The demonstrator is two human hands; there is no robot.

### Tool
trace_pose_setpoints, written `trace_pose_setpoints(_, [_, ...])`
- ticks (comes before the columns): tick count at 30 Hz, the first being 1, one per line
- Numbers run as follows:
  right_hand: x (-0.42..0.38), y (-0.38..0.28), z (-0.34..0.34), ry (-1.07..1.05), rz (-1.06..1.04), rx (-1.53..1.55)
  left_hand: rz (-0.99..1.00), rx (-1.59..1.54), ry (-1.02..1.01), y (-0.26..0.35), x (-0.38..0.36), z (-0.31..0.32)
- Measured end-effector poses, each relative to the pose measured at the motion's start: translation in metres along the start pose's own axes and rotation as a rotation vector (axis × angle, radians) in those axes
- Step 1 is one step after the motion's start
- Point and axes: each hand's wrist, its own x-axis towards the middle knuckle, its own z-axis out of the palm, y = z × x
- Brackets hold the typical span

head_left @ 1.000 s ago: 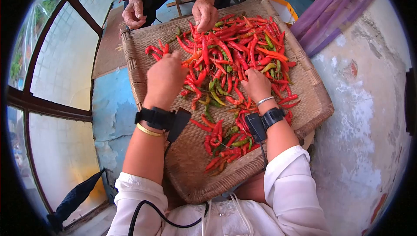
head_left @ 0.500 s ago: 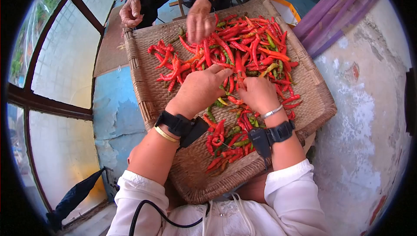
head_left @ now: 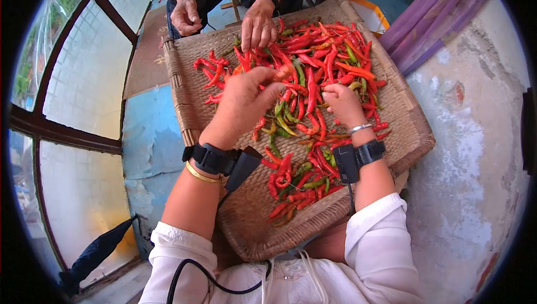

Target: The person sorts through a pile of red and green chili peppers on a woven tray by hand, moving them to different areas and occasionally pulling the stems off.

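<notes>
Red chili peppers (head_left: 310, 88), with some green and yellowish ones among them, lie heaped on a shallow woven tray (head_left: 246, 214). Over the left part of the big heap is my left hand (head_left: 240, 102), thumb and forefinger spread apart, fingertips slightly blurred. My right hand (head_left: 344, 105) is above the heap's right side with its fingers curled together; whatever they may pinch is hidden. Closer to me on the tray sits a smaller group of red and green peppers (head_left: 302, 186).
Across the tray, a person's hand (head_left: 258, 27) reaches into the far edge of the peppers, and their other hand (head_left: 185, 16) is by the tray's corner. Windows (head_left: 78, 80) stand on the left. A peeling wall (head_left: 458, 136) and purple curtain (head_left: 430, 19) are on the right.
My hands have moved apart: the left has drawn back leftward with its fingers opening, the right has shifted slightly right. The other person's left-side hand has moved a little lower and right.
</notes>
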Motion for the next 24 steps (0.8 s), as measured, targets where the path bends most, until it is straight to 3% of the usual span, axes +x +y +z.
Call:
trace_pose_setpoints(2, [0.001, 0.007, 0.017, -0.015, 0.018, -0.153, 0.048, 0.284, 0.234, -0.016, 0.006, -0.010])
trace_pose_setpoints(3, [-0.004, 0.003, 0.023, 0.073, -0.065, -0.267, 0.000, 0.464, 0.246, -0.017, 0.007, -0.016])
trace_pose_setpoints(6, [-0.005, -0.011, 0.026, 0.020, 0.052, -0.264, 0.041, 0.736, 0.421, -0.030, 0.006, -0.014])
trace_pose_setpoints(8, [-0.003, -0.002, 0.034, 0.010, 0.080, -0.114, 0.109, 0.722, 0.424, -0.030, 0.007, -0.007])
trace_pose_setpoints(10, [-0.003, -0.006, 0.037, -0.168, 0.328, 0.386, 0.024, 0.622, 0.104, -0.019, 0.006, 0.003])
trace_pose_setpoints(11, [-0.004, -0.009, 0.037, -0.196, 0.386, 0.423, 0.007, 0.614, 0.014, -0.018, 0.006, 0.008])
trace_pose_setpoints(16, [-0.014, -0.029, 0.035, -0.313, 0.435, 0.605, 0.073, 0.532, -0.081, -0.029, 0.004, 0.031])
trace_pose_setpoints(20, [-0.034, -0.057, 0.034, -0.335, 0.451, 0.755, -0.012, 0.425, -0.144, -0.040, 0.005, 0.037])
trace_pose_setpoints(22, [-0.044, -0.069, 0.039, -0.297, 0.340, 0.645, -0.045, 0.135, -0.157, -0.044, 0.007, 0.040])
trace_pose_setpoints(24, [-0.047, -0.059, 0.047, -0.290, 0.241, 0.603, -0.091, 0.118, -0.173, -0.044, 0.007, 0.041])
